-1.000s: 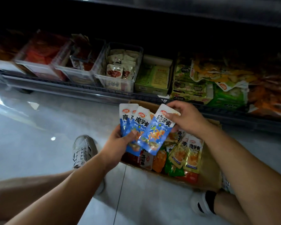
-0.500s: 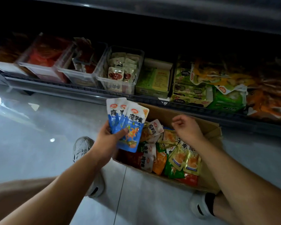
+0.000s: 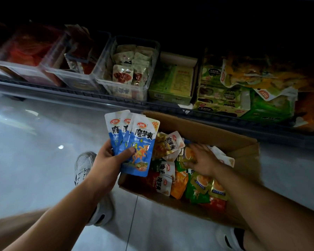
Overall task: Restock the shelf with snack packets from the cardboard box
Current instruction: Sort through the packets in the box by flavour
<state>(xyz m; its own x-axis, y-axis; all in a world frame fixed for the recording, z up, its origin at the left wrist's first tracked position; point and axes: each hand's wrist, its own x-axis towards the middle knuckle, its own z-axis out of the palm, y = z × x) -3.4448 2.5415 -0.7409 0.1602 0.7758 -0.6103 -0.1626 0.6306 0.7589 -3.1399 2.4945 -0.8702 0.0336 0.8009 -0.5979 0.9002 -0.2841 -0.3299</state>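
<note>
Packets (image 3: 178, 183) look light, floppy and slick, so I'd pinch the flat sealed edges. Left hand (image 3: 108, 161) grips a fan of three blue packets (image 3: 136, 142) just over the box (image 3: 207, 130) edge. Right hand (image 3: 202, 160) is down in the box's loose pile, blurred, can't tell if it's holding any. Glossy floor (image 3: 34, 151), dim shelf (image 3: 83, 93) right behind.

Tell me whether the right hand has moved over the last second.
Yes. The right hand went from the brown cardboard box's far rim down among the snack packets inside.
</note>
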